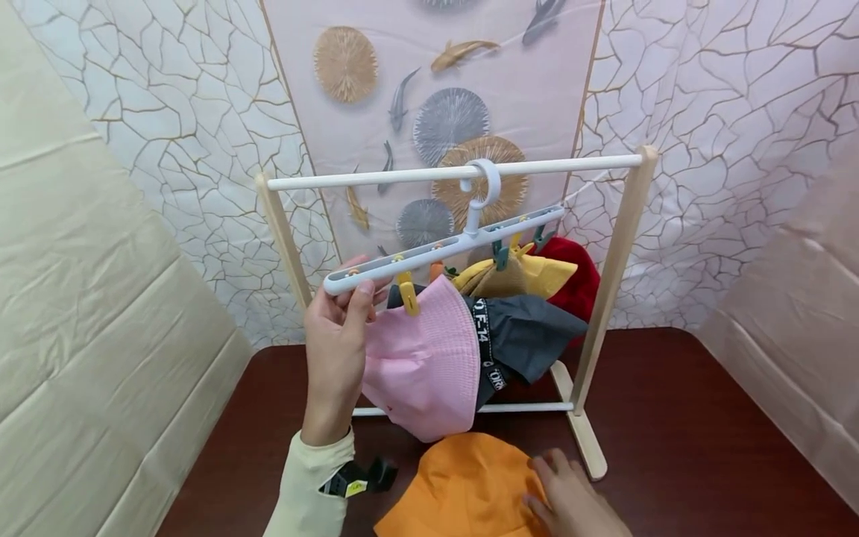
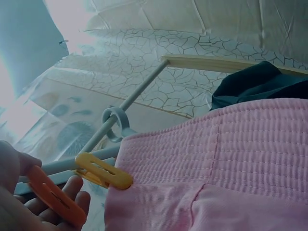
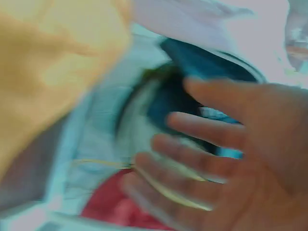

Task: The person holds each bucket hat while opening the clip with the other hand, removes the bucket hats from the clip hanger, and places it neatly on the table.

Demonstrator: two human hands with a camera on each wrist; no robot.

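Note:
A pale blue clip hanger [image 1: 443, 250] hangs tilted, its hook over the rack's white top bar. My left hand [image 1: 338, 335] grips its lower left end, thumb in front. In the left wrist view, an orange clip [image 2: 57, 196] lies against the left fingers. Next to it, a yellow clip [image 2: 103, 171] pinches the brim of a pink bucket hat [image 1: 429, 358]. An orange bucket hat [image 1: 470, 485] is at the front, with my right hand [image 1: 570, 496] at its right edge. In the blurred right wrist view, the right fingers [image 3: 207, 127] are extended, holding nothing visible.
A dark grey hat [image 1: 537, 332], a yellow hat [image 1: 550, 274] and a red hat [image 1: 584, 280] hang behind the pink one. The wooden rack's right post [image 1: 614, 276] and foot [image 1: 587, 444] stand on the dark red table [image 1: 698, 432]. A patterned cloth covers the back wall.

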